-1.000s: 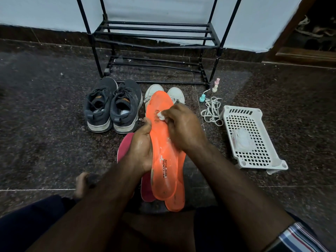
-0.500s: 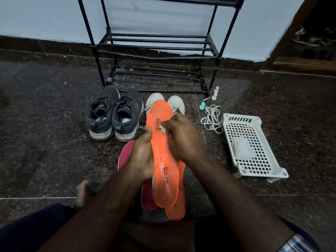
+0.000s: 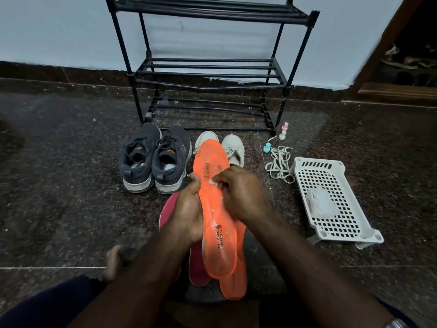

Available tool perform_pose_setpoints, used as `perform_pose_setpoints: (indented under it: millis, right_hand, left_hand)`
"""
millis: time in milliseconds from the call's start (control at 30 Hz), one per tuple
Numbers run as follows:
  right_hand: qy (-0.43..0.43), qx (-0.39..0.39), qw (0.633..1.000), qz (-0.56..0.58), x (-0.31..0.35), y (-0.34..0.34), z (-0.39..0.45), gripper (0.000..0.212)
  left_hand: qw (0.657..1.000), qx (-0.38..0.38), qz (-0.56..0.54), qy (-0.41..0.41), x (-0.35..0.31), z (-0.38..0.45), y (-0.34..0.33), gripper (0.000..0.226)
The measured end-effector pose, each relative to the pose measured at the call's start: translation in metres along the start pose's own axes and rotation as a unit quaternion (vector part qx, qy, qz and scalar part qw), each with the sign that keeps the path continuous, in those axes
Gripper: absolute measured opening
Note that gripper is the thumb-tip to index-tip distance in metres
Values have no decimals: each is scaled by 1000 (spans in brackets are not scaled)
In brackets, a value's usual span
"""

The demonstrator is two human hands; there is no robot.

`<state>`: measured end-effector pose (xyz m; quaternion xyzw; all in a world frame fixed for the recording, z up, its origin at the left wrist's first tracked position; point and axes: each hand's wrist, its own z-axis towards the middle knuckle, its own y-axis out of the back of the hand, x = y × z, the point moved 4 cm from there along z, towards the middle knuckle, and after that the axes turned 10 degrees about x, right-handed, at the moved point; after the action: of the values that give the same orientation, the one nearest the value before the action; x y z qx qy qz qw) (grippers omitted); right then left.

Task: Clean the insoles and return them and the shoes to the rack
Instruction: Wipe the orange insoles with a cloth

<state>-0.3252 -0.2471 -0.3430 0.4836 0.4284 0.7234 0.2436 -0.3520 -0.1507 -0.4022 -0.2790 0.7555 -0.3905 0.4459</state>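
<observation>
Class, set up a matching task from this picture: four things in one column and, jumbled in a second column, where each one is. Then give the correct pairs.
Things
1. orange foam insole with printed lettering
2. pair of dark grey lace-up sneakers
3. loose white shoelaces
4. crumpled white wad

Places
A. inside the white perforated plastic basket
B. on the floor between the white shoes and the basket
C. held in both hands, left hand and right hand
D. on the floor in front of the black metal rack, left of the white shoes

Pairs: 1-C, 2-D, 3-B, 4-A
</observation>
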Motion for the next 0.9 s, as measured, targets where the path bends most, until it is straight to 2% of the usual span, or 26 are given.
perform_pose_setpoints:
  millis: [167, 300, 367, 467, 533, 567, 667, 733, 900]
  right_hand:
    - [65, 41, 997, 28, 16, -8, -8, 33]
    - [39, -46, 998, 32, 2, 7, 1, 29]
    - [15, -59, 998, 17, -4, 10, 1, 28]
    - [31, 15, 999, 3, 5, -5, -7, 29]
    - [53, 58, 996, 38, 12, -10, -11, 28]
    - [54, 53, 995, 68, 12, -7, -10, 26]
    - [-4, -18, 983, 182, -3, 15, -3, 23]
    - [-33, -29, 969, 244, -11, 23, -1, 24]
    - [-35, -18, 968, 248, -14, 30, -2, 32]
  left_hand:
    - [1000, -8, -1, -6, -4, 2, 2, 72]
    - [1000, -1, 6, -3, -2, 1, 1, 75]
    - [1000, 3, 8, 2, 0, 1, 0, 76]
    - [1000, -2, 4, 2, -1, 2, 6, 73]
    - [1000, 4, 3, 0, -3, 3, 8, 73]
    - [1000, 13, 1, 0, -4, 3, 6, 75]
    - [999, 39, 0, 1, -4, 2, 0, 78]
    - [999, 54, -5, 3, -3, 0, -4, 80]
    - [997, 78, -18, 21, -1, 0, -2, 77]
